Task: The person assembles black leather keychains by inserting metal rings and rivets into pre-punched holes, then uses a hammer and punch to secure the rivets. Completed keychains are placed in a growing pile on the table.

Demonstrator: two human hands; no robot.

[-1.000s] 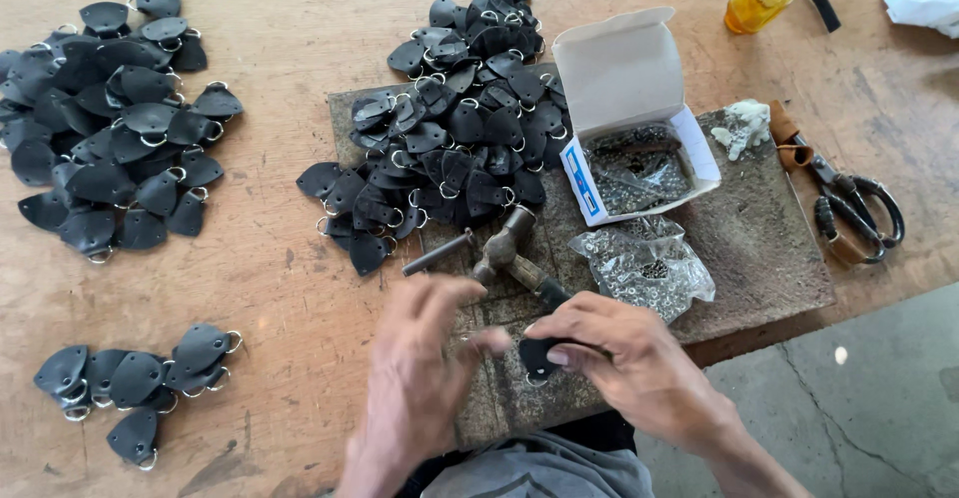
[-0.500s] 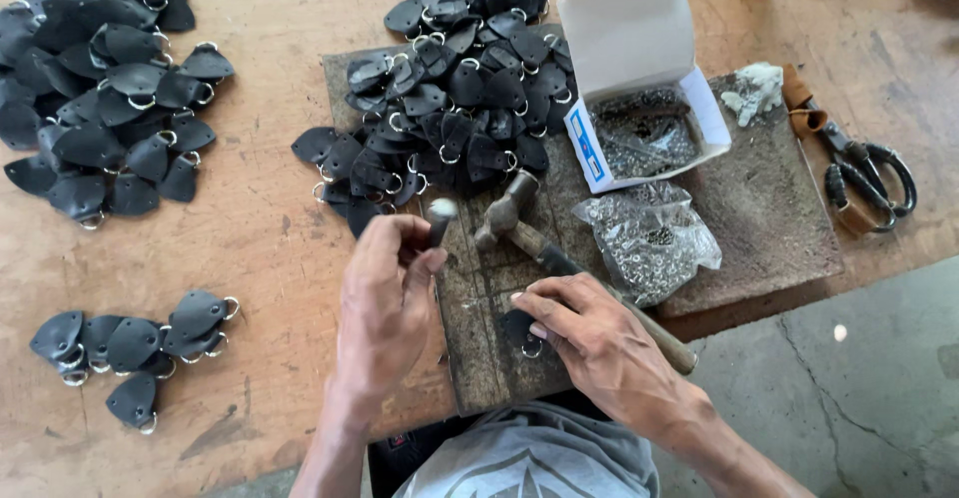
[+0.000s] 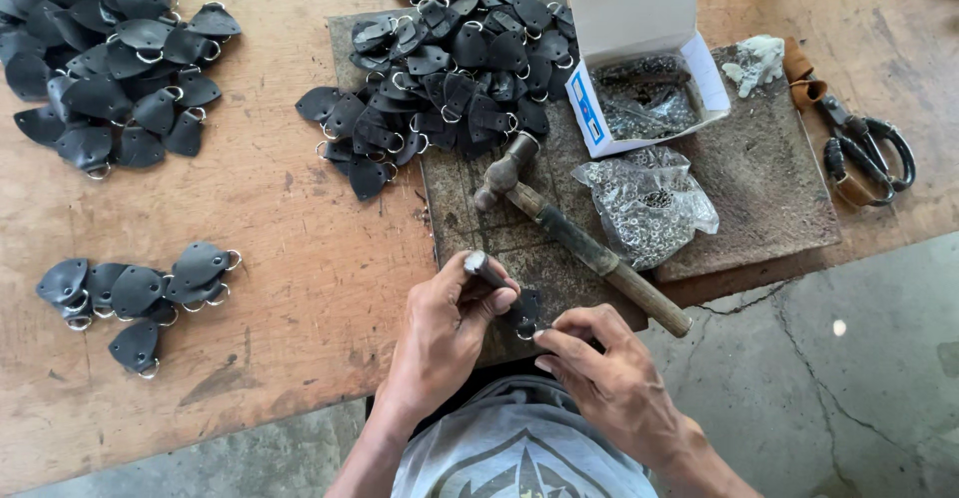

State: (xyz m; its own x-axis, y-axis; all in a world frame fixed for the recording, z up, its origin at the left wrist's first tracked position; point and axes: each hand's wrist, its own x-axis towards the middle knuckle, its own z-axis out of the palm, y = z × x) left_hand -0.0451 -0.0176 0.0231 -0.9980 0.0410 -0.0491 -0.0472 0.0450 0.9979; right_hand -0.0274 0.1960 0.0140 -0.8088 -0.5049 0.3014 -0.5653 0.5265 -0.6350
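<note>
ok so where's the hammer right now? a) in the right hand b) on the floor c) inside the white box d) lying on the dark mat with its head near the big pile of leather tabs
d: the hammer lies untouched on the dark mat, head by the pile of leather tabs, while the left hand holds a small metal punch and the right hand pinches a leather tab.

You are looking down on a worn wooden desk; beneath its edge lies a cracked grey concrete floor.
</note>
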